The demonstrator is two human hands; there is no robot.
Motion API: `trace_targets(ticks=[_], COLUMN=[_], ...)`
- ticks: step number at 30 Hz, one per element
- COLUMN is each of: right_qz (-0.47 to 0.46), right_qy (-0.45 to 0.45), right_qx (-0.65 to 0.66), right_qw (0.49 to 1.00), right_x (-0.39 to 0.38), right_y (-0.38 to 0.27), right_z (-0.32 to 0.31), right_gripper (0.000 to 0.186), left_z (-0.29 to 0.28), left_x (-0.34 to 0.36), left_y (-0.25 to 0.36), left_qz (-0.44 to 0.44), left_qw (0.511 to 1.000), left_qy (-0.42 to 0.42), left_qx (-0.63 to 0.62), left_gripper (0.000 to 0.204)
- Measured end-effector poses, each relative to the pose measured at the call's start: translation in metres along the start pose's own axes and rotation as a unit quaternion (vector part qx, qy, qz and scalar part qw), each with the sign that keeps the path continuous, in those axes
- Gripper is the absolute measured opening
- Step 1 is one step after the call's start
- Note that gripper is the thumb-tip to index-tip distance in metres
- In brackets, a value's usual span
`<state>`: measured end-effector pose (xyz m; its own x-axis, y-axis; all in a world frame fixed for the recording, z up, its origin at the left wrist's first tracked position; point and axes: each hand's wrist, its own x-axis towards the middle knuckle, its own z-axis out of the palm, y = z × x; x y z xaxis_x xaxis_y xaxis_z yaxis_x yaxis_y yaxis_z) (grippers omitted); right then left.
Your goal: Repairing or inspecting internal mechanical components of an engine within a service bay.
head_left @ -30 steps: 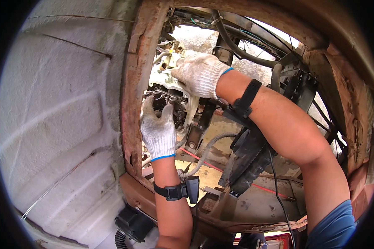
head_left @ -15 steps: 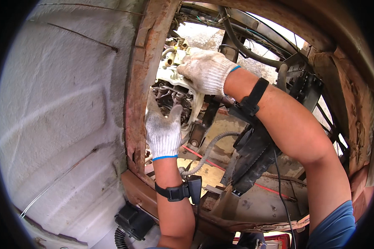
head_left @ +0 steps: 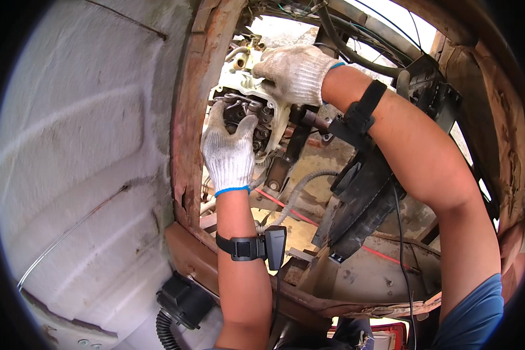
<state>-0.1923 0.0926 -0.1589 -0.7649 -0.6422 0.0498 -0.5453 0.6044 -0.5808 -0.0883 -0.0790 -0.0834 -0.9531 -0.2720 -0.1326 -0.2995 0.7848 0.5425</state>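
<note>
We see the left hand (head_left: 228,146) narrow its finger-thumb gap at dark metal parts (head_left: 238,107) in the engine (head_left: 280,118), upper centre, suggesting finer handling. Whether it or the right hand (head_left: 296,73) grips anything, we cannot tell.

The left hand (head_left: 228,146) and the right hand (head_left: 294,73) wear matt, knitted cloth gloves (head_left: 309,79), ribbed toward the cuffs, at an engine (head_left: 265,131) whose pale metal casing (head_left: 239,83) looks dull while its darker metal parts (head_left: 235,106) catch a shine. Nearby I see a rough, rust-flaked metal frame (head_left: 189,146), a matt, uneven pale panel (head_left: 81,146), a smooth black plastic box (head_left: 184,298) and a blue cloth sleeve (head_left: 475,312).
</note>
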Motion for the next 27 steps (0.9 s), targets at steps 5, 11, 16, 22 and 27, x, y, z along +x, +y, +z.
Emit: trace_targets(ticks=[5,11,16,22,27], right_qz=[-0.006,0.002,-0.017,-0.009,-0.035], right_qy=[-0.024,-0.019,0.021,0.011,0.009], right_qx=[-0.005,-0.006,0.010,0.000,0.049], right_qw=[1.000,1.000,1.000,1.000,0.998], right_x=[-0.002,-0.001,-0.002,-0.004,-0.003], right_y=[-0.001,0.000,0.001,0.004,0.010], right_z=[-0.004,0.000,0.003,0.005,0.006], right_gripper=[0.027,0.028,0.031,0.031,0.033], left_z=[-0.001,0.003,0.001,0.001,0.004], left_x=[0.000,0.000,0.001,-0.001,0.002], left_y=[-0.002,-0.004,-0.004,-0.005,-0.009], left_qz=[0.010,0.026,0.032,0.047,0.047], left_qw=[0.995,0.997,0.995,0.996,0.987], left_qy=[0.024,0.035,0.038,0.036,0.057], left_qx=[0.100,0.058,0.092,0.065,0.146], left_gripper=[0.067,0.062,0.063,0.057,0.045])
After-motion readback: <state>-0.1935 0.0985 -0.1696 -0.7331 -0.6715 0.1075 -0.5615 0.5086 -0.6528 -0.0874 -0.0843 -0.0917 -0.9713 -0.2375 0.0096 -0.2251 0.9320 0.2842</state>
